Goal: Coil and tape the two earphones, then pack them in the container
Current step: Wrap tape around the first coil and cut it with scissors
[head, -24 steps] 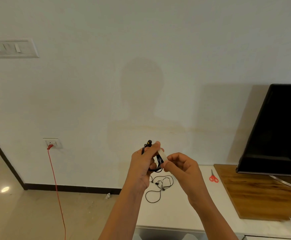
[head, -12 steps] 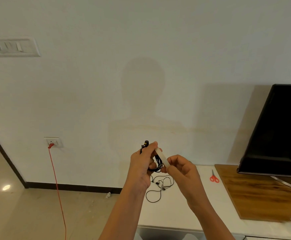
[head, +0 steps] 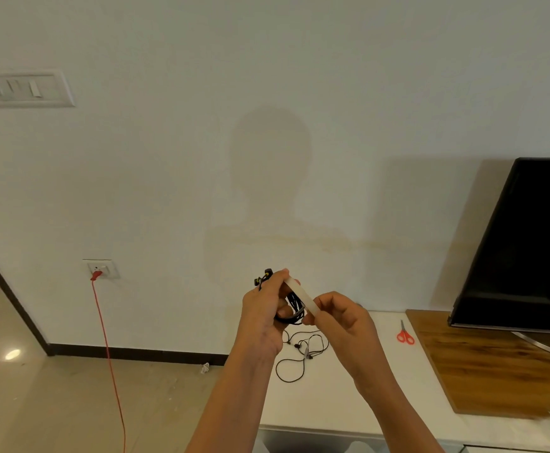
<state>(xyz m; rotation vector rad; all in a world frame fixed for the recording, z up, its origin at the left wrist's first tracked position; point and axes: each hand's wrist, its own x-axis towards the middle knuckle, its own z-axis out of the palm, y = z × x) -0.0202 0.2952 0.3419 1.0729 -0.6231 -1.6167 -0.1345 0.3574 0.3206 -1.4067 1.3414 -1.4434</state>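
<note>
Black coiled earphone (head: 295,308), pale tape strip (head: 302,295)

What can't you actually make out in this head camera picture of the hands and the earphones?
- Coiled earphone: mostly covered by the left hand; the coil's turns cannot be counted.
- Tape strip: its lower end is hidden by the right hand, so whether it sticks yet is unclear.
- Container: not in view.
- Second earphone on the white cabinet: earbuds too small to detail.
- Television: cut off by the right edge.
</note>
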